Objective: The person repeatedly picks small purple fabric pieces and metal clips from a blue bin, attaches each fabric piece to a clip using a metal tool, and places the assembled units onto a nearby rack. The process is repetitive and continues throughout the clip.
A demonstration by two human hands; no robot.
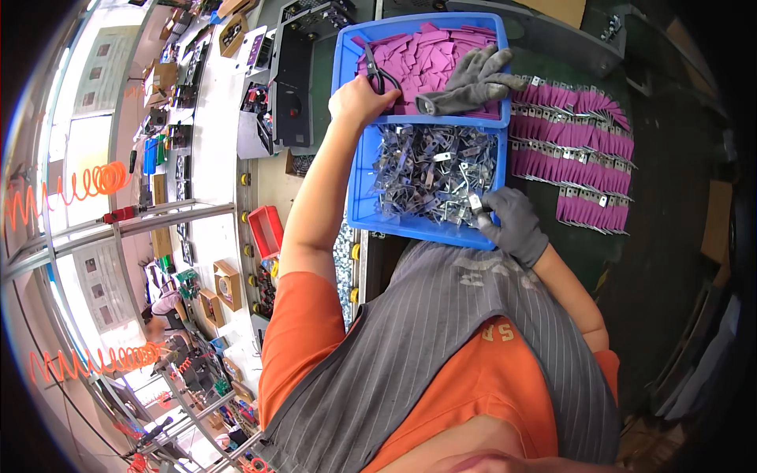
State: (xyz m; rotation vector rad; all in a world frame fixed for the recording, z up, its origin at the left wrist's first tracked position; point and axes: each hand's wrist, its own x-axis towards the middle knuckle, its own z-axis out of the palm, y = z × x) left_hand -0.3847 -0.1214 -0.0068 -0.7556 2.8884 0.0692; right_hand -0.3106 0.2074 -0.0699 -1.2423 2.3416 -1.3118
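Your gloved right hand [517, 227] has thumb and fingers almost together, pinching a small bent metal bracket [475, 202] over the near right corner of the lower blue bin [426, 229]. It should feel light and stiff, perhaps slippery through the glove; hold it by the flat tab, as the edges may be sharp. The heaped brackets [426, 169] beneath look apt to snag. Your bare left hand [357, 101] curls at the scissors [372, 65]; whether its fingers grip the handles, you cannot tell here. A loose grey glove [465, 83] covers some pink pieces [418, 55] in the upper blue bin [481, 121]. Rows of pink-tabbed brackets [572, 132] lie to your right.
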